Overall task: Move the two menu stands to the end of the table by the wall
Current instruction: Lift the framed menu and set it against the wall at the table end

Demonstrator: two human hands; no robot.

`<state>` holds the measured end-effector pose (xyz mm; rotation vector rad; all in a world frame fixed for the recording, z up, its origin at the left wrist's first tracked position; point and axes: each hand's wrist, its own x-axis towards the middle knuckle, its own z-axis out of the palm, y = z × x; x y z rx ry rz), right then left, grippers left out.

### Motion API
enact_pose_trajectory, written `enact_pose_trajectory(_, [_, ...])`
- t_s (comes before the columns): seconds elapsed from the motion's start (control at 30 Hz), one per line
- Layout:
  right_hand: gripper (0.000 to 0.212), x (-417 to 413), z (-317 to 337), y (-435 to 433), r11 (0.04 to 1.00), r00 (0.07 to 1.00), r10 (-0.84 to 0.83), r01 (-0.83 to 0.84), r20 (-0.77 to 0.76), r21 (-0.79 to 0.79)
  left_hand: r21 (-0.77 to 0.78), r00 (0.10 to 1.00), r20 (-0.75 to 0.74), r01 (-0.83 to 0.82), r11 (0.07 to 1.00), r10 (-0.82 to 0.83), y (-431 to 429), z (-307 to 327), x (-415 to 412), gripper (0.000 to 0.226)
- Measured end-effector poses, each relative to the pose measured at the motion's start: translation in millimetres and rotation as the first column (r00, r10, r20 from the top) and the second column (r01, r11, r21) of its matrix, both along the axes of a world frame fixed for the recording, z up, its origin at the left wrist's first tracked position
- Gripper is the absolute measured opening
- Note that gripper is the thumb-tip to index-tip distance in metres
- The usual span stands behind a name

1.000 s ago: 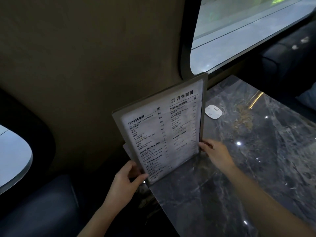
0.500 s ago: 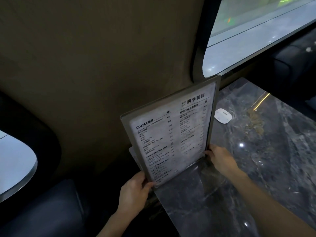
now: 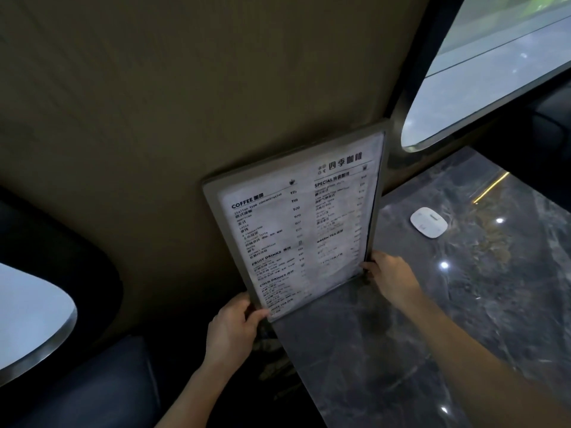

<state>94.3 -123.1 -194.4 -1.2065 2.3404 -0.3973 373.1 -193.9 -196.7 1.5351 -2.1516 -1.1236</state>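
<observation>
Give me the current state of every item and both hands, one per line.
Menu stand: upright at the table's wall end, held at both lower corners.
Second menu stand: not clearly visible.
Left hand: gripping the stand's lower left corner.
Right hand: gripping the stand's lower right edge.
White device: lying flat on the table, untouched.

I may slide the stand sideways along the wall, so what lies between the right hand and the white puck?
In the head view, only bare marble table separates the right hand from the white puck.
</observation>
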Motion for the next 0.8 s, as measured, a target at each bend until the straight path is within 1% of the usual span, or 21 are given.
enact_pose_trajectory(0.2, [0.02,-0.2,1.4,-5.0,1.0,1.0,0.017,-0.018,-0.014,-0.023,0.023,1.0,0.021,0.001,1.0,-0.001,-5.6,-2.4,1.9,0.011])
enact_pose_trajectory(0.43, [0.021,0.9,1.6,-6.7,0.999,1.0,-0.014,0.015,0.016,-0.047,0.027,1.0,0.02,0.01,1.0,-0.01,-4.7,-2.0,0.7,0.016])
enact_pose_trajectory(0.6, [0.026,2.4,2.1,-2.7,0.999,1.0,-0.022,0.021,-0.007,-0.029,0.029,1.0,0.02,-0.019,0.999,0.018,-3.3,3.8,0.2,0.008])
enact_pose_trajectory(0.7, [0.024,1.6,3.5,3.5,0.999,0.999,-0.027,0.026,-0.04,-0.037,0.05,0.995,0.096,0.02,0.999,-0.025,-4.3,7.0,2.0,0.013])
enact_pose_trajectory(0.8, [0.022,-0.9,3.1,16.8,0.997,0.996,-0.049,0.045,-0.074,-0.058,0.068,0.975,0.219,0.032,0.997,-0.047,-2.1,11.3,5.0,0.027])
